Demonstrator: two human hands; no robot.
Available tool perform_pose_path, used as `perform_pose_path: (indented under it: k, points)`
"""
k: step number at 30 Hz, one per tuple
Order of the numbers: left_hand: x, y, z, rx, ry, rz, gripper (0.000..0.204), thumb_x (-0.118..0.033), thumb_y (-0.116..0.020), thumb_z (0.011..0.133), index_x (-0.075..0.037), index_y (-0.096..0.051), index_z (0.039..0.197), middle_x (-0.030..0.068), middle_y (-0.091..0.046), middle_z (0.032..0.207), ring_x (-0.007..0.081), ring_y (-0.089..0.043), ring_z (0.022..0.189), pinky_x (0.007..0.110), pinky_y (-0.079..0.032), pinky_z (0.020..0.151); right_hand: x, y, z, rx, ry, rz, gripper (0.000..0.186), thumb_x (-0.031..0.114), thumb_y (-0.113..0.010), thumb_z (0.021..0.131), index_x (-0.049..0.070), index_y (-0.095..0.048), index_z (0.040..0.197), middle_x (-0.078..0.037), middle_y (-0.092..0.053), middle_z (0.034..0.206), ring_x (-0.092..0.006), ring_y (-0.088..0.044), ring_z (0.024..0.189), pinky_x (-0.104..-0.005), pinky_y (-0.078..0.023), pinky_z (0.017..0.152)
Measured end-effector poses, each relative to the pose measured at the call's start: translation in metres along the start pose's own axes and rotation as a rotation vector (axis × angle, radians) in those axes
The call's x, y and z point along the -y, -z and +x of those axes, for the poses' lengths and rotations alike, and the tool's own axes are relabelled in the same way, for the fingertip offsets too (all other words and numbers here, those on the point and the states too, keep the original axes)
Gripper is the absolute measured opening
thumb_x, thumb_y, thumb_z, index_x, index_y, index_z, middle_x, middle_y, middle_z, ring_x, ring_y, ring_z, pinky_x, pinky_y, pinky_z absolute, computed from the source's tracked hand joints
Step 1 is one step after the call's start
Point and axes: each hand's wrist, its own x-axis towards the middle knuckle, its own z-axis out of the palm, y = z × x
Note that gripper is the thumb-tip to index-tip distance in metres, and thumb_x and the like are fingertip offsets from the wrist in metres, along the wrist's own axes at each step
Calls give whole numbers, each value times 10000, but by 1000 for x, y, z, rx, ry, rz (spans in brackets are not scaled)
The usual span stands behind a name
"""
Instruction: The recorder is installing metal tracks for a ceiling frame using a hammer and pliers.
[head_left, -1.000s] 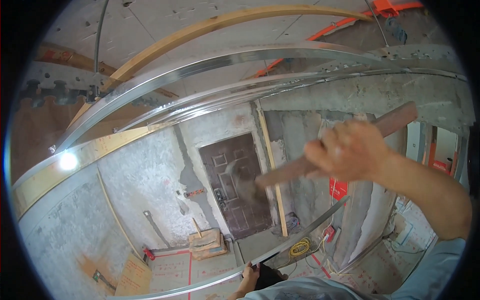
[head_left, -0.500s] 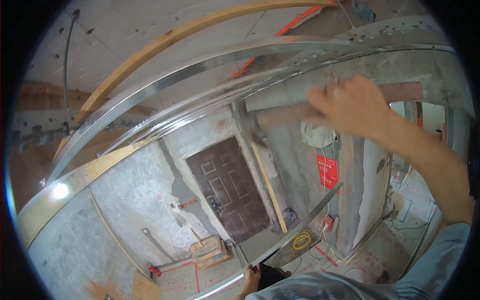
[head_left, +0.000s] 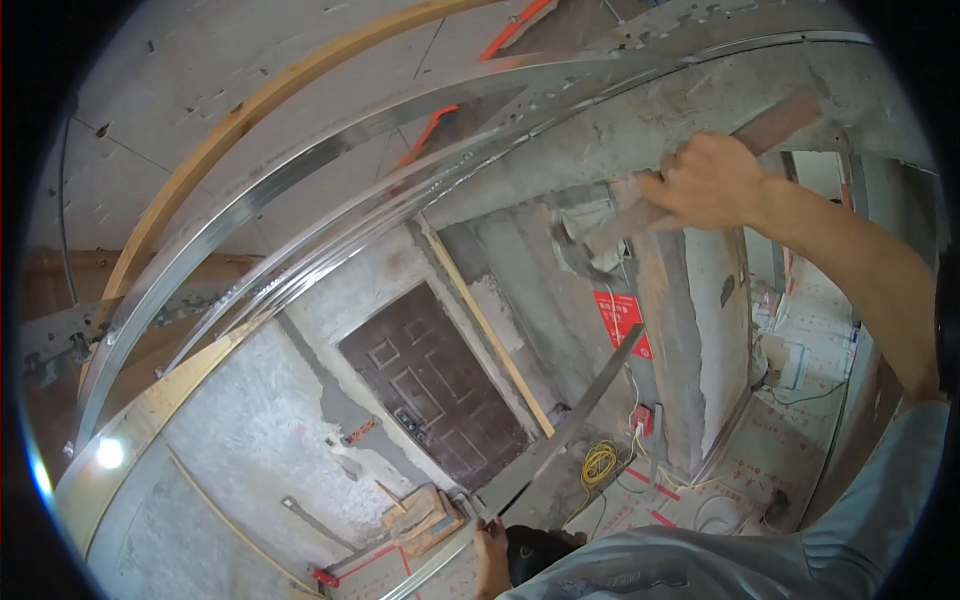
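Observation:
My right hand (head_left: 712, 182) is raised at the upper right, fingers closed round the wooden handle (head_left: 782, 120) of what looks like a hammer. Its handle end points up and right; the grey head (head_left: 580, 248), smeared by motion, is at the lower left end. At the bottom centre my left hand (head_left: 490, 556) grips a long, thin metal channel (head_left: 575, 420) that slants from the lower edge up toward the right. A black object (head_left: 535, 550), whose kind I cannot make out, lies beside the left hand.
Metal ceiling rails (head_left: 300, 165) and a wooden batten (head_left: 220, 130) cross overhead. Below stand a brown panel door (head_left: 437, 375), a leaning wood strip (head_left: 490, 335) and a red notice (head_left: 622, 322). A coiled yellow cable (head_left: 599, 463) and stacked boards (head_left: 425, 520) are on the floor.
The hammer has swung from nearly level to a steep slant, its handle end now higher. My view has shifted, moving the room leftward. The left hand keeps its grip on the channel.

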Motion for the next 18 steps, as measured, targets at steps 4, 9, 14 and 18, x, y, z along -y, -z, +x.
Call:
perform_pose_path:
  k: [4, 9, 14, 18]
  points:
    - [-44, -32, 14, 247, -67, 41, 150, -192, -494, 921, -56, -551, 897, 50, -560, 807, 200, -542, 716, 373, -503, 761, -61, 14, 13, -326, -294, -25, 399, 467, -540, 813, 78, -576, 895, -131, -625, 691, -326, -627, 684, -428, -478, 664]
    - [-97, -94, -25, 302, -222, 75, 179, -235, -515, 912, -70, -572, 951, 56, -624, 891, 177, -600, 801, 301, -511, 723, -4, 17, 32, -246, -242, 62, 392, 462, -561, 794, 87, -557, 908, -130, -611, 700, -311, -613, 650, -419, -467, 634]
    - [-99, -148, -48, 379, -215, 13, 150, -185, -561, 887, -53, -569, 957, 73, -616, 898, 195, -604, 826, 347, -537, 711, 59, 55, 48, -415, -12, 138, 396, 459, -591, 770, 82, -507, 861, -121, -596, 660, -292, -609, 600, -390, -458, 552]
    - [-95, -195, -97, 435, -260, 5, 132, -166, -571, 880, -54, -564, 949, 64, -619, 895, 197, -606, 837, 359, -517, 776, 117, 94, 82, -620, 76, 363, 379, 438, -600, 765, 79, -482, 794, -109, -603, 635, -253, -612, 543, -340, -453, 474]
